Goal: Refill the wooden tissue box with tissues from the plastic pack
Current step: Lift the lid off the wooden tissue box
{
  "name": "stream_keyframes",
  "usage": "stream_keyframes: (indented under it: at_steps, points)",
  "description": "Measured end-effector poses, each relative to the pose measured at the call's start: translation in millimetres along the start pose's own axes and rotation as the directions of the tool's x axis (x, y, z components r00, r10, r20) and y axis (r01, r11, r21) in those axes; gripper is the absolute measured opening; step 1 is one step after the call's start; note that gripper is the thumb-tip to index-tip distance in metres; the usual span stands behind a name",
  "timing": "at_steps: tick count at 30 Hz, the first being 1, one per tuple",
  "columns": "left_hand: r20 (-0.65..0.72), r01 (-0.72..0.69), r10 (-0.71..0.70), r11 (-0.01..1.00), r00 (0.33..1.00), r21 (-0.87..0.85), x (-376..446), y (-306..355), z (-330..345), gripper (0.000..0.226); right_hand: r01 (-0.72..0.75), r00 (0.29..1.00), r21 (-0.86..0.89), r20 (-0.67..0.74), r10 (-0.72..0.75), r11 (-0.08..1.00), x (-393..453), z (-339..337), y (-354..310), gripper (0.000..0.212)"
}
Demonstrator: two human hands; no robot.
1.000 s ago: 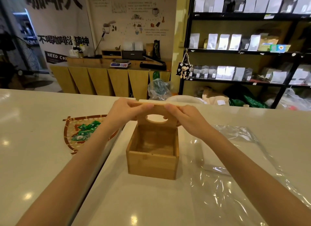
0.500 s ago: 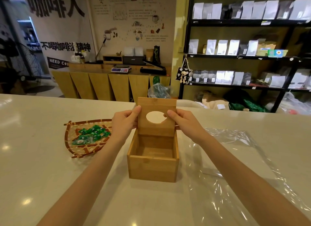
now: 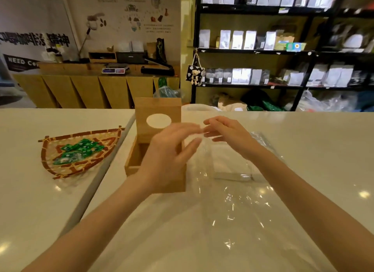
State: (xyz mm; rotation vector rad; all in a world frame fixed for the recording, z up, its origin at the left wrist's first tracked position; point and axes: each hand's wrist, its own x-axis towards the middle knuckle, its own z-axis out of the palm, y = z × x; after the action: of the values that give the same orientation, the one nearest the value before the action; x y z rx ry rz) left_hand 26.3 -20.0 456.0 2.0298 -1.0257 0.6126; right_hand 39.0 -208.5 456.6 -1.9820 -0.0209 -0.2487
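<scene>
The wooden tissue box [image 3: 133, 162] stands open on the white counter. Its lid [image 3: 157, 117], with an oval hole, stands upright at the box's far edge, and no hand touches it. My left hand [image 3: 170, 156] hovers over the box's right side with fingers spread and nothing in it. My right hand [image 3: 224, 134] is just to its right, fingers apart, above the clear plastic pack [image 3: 232, 166], which lies right of the box with a white stack of tissues inside. The fingertips of both hands nearly meet over the pack's far end. Whether they touch the plastic I cannot tell.
A woven tray [image 3: 52, 166] with several green wrapped sweets lies left of the box. A seam [image 3: 113, 156] runs between two counter slabs beside the tray. Loose clear plastic [image 3: 253, 221] spreads over the counter toward me. Shelves with pouches [image 3: 242, 40] stand behind the counter.
Both hands have let go of the lid, which now stands upright by itself. They moved right and toward me, to above the plastic pack. The camera tilted slightly.
</scene>
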Motion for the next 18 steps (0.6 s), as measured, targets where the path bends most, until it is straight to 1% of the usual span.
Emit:
stream_keyframes:
  at_steps: [1, 3, 4, 6, 8, 11, 15, 18]
  points:
    - [0.142, -0.048, 0.05, 0.999, 0.989, -0.022, -5, 6, 9, 0.038, -0.011, 1.0, -0.011, -0.007, 0.011, 1.0, -8, -7, 4, 0.029]
    - [0.397, -0.083, 0.106, 0.994, 0.912, -0.075, -15, 14, 27, 0.042, -0.042, 0.999, -0.047, -0.028, 0.041, 0.998, -26, -19, 11, 0.029]
    - [0.488, -0.087, 0.125, 0.991, 0.864, -0.1, -21, 15, 36, 0.047, -0.059, 0.997, -0.06, -0.043, 0.056, 0.996, -35, -24, 15, 0.028]
    - [0.603, -0.117, 0.158, 0.987, 0.782, -0.107, -34, 16, 52, 0.064, -0.09, 0.994, -0.082, -0.068, 0.085, 0.993, -53, -34, 22, 0.026]
    - [0.657, -0.18, 0.175, 0.982, 0.733, -0.061, -47, 16, 65, 0.077, -0.116, 0.991, -0.106, -0.076, 0.108, 0.988, -72, -43, 29, 0.023]
    - [0.715, -0.208, 0.152, 0.978, 0.682, -0.009, -57, 14, 75, 0.077, -0.119, 0.992, -0.171, -0.064, 0.109, 0.978, -98, -52, 39, 0.02]
    - [0.709, -0.118, 0.111, 0.992, 0.696, -0.039, -58, 12, 78, 0.066, -0.157, 0.988, -0.343, -0.043, 0.151, 0.926, -122, -48, 57, 0.017]
    - [0.696, -0.092, 0.13, 0.991, 0.706, -0.092, -60, 8, 80, 0.069, -0.158, 0.987, -0.434, -0.036, 0.158, 0.887, -132, -42, 67, 0.018]
